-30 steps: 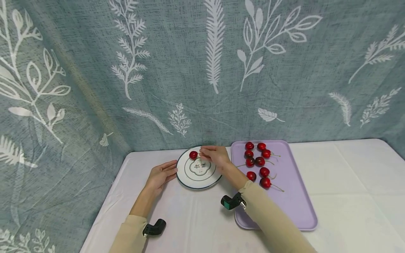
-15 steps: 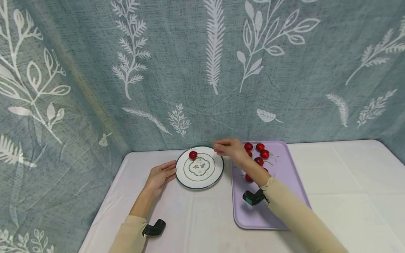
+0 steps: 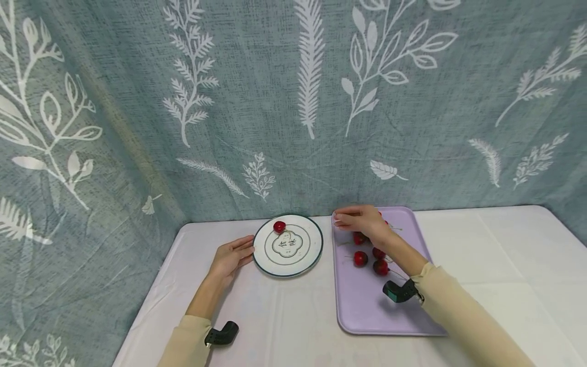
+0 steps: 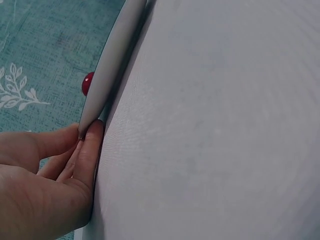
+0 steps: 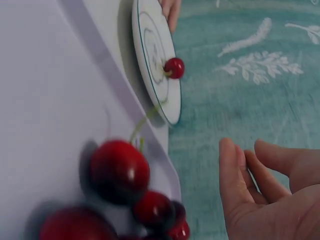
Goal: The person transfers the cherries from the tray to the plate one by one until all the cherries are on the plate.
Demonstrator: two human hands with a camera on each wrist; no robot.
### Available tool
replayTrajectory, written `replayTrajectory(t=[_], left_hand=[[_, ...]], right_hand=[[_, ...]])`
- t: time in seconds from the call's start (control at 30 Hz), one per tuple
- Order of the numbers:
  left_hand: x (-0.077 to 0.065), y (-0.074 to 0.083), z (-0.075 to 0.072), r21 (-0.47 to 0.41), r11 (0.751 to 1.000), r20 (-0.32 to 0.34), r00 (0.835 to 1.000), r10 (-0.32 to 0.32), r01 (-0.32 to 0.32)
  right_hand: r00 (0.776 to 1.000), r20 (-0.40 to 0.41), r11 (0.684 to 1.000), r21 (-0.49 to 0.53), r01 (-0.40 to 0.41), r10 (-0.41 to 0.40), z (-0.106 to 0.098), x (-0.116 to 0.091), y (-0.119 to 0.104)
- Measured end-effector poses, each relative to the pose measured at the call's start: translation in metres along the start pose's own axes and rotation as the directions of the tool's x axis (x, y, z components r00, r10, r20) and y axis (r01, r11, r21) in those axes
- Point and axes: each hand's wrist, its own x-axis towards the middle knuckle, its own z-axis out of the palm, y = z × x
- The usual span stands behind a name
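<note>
A white plate (image 3: 293, 266) with a dark rim and printed centre bears one red cherry (image 3: 279, 227). My left hand (image 3: 229, 259) is at the plate's left rim; in the left wrist view the rim lies between thumb and fingers (image 4: 92, 150). My right hand (image 3: 364, 220) hovers over the far part of the lilac tray (image 3: 367, 311), thumb and fingers apart and nothing between them in the right wrist view. Below it, several red cherries with green stems, such as the near-left cherry (image 3: 360, 259), lie in the tray, partly hidden by the hand and forearm.
A white cloth (image 3: 298, 326) covers the table. Behind it hangs a grey-green curtain (image 3: 257, 102) with white leaf prints, close to the far edges of plate and tray. The tray stands a short gap right of the plate.
My right hand has moved right, from over the plate to above the cherries in the tray. The left hand stays at the plate's rim, and the cherry on the plate keeps its place.
</note>
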Motion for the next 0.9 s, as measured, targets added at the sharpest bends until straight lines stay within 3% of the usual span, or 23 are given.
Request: replayTrajectory(t=[0.5, 0.73, 0.9], left_hand=[[0.0, -0.002, -0.003, 0.006, 1.0, -0.006, 1.0, 0.018, -0.018], [-0.001, -0.004, -0.003, 0.002, 1.0, -0.005, 1.0, 0.014, -0.014], [0.0, -0.003, -0.003, 0.001, 1.0, -0.003, 1.0, 0.012, -0.012]], right_hand=[[0.999, -0.043, 0.999, -0.035, -0.008, 0.006, -0.073, -0.029, 0.0], [0.995, -0.091, 0.999, -0.02, -0.051, 0.049, -0.094, -0.047, 0.011], [0.986, -0.154, 0.995, -0.071, -0.072, 0.061, -0.107, -0.055, 0.017]])
